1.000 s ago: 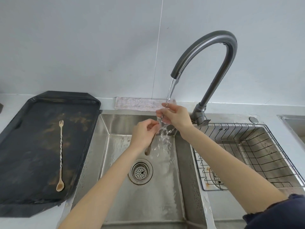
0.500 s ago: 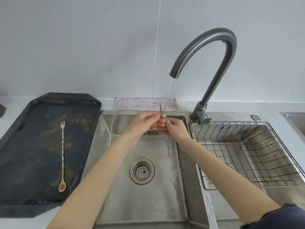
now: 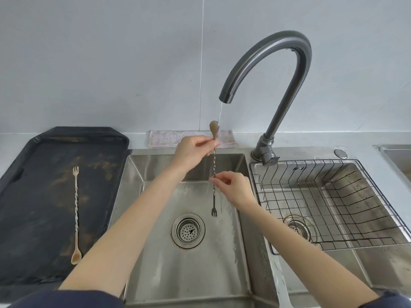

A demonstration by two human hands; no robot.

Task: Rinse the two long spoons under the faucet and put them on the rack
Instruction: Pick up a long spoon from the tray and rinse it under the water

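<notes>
Head view: one spoon stands upright over the sink, bowl up beside the thin stream from the faucet, fork end hanging low above the drain. The left hand pinches the stem just under the bowl; the right hand pinches it further down, fingertips clenched on the twisted shaft. Both grips are grasping this spoon.

To rinse well, I judge the bowl should tip into the stream, which runs just right of it, while the right fingers slide along the twists so water reaches the grooves. A light hold matters, since the wet stem looks slippery and could drop toward the drain.

Second spoon lies on the dark tray left of the sink, not yet rinsed. Wire rack sits in the right basin, holding nothing I can see. A cloth lies on the counter behind.
</notes>
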